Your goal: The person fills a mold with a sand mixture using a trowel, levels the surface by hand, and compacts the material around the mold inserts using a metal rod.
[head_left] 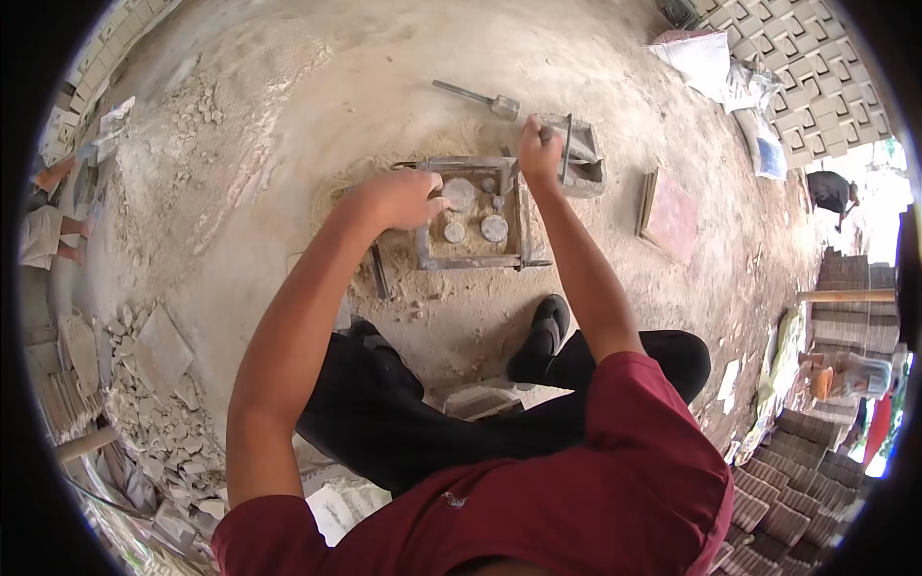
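Dusty, dirt-coloured floor [375, 106] on my feed, pale powder strewn across it. I log, clock over the head view: rectangular frame [471, 262] at twelve; blocky-headed tool [499, 105] beyond, also twelve; open tray [581, 189], one; pinkish board [669, 219], past two; dark bar [379, 272], past nine, near the frame; broken rubble [173, 446], eight; pale sacks [696, 60], between one and two.

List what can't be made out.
Head view:
Square dark frame: left side partly behind the left hand.
Round grey disc: contact unclear where fingers overlap it.
Dark narrow tool: grip mostly covered by the right hand.
Bare-legged person, left: cut off at the view's edge.
Dark-clothed person, far right: too small, against glare.
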A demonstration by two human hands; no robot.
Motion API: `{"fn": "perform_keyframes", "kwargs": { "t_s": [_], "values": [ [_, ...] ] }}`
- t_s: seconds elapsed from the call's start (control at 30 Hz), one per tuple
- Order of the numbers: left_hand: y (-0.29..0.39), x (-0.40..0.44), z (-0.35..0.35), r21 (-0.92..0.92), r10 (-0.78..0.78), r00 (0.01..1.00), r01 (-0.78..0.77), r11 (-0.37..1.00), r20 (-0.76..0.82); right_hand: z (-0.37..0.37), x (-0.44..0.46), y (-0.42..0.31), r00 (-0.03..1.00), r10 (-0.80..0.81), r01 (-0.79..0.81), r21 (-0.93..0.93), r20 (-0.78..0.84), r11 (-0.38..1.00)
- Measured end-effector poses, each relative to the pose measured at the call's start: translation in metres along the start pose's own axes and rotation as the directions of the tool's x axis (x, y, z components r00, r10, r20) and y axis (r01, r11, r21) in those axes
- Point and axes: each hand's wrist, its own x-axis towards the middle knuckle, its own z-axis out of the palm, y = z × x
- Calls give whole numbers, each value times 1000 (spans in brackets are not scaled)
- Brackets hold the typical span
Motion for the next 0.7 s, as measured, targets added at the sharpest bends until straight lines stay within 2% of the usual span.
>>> {"fn": "perform_keyframes", "kwargs": {
  "t_s": [0.03,0.1,0.13,0.17,0.23,0.27,0.3,0.33,0.37,0.4,0.43,0.5,0.53,0.63,0.67,0.7],
  "values": [
    [2,-4,2,-11,-18,1000,18,1000,12,2,1,17,1000,11,-11,-2,2,1000],
    [-1,-6,6,-12,-5,1000,6,1000,21,3,21,38,982,144,-143,-16,125,990],
    [-1,-2,3,-15,10,1000,-10,1000,15,-1,19,16,987,155,-154,-28,34,988],
    [-1,0,3,-22,20,1000,-19,1000,16,-7,10,4,988,154,-153,-39,30,987],
    [2,-6,0,-35,19,1000,-19,999,13,-11,0,2,996,-83,84,-58,15,995],
    [5,-9,2,-36,21,999,-20,999,26,-11,-10,1,991,-81,86,-38,108,996],
    [8,-8,0,-30,10,998,-8,1000,61,-14,-9,2,991,-83,87,-41,102,995],
    [9,-4,-7,-16,-2,997,4,1000,82,-12,1,2,994,-17,21,-31,107,999],
    [5,-1,-7,-11,-2,998,3,1000,69,-10,10,2,992,48,-46,-22,120,999],
    [3,-1,0,-19,28,1000,-28,999,11,-10,11,6,996,-16,5,126,90,992],
    [-1,-2,5,-26,54,998,-55,998,-46,-8,12,10,995,-17,4,130,101,992],
    [-1,0,4,-29,32,999,-32,999,3,-12,1,17,972,-117,152,-165,203,974],
    [2,1,2,-33,20,999,-19,999,41,-17,-3,4,973,-115,149,-167,199,975],
    [-2,-1,11,32,62,997,-61,998,-50,-11,9,-33,989,41,-39,-16,142,999],
    [-4,-1,11,24,50,997,-49,999,-52,-8,12,-11,989,-116,129,-169,89,977],
    [3,-4,3,5,14,1000,-15,1000,21,-6,12,-9,990,-109,123,-168,91,978]
  ]
}}
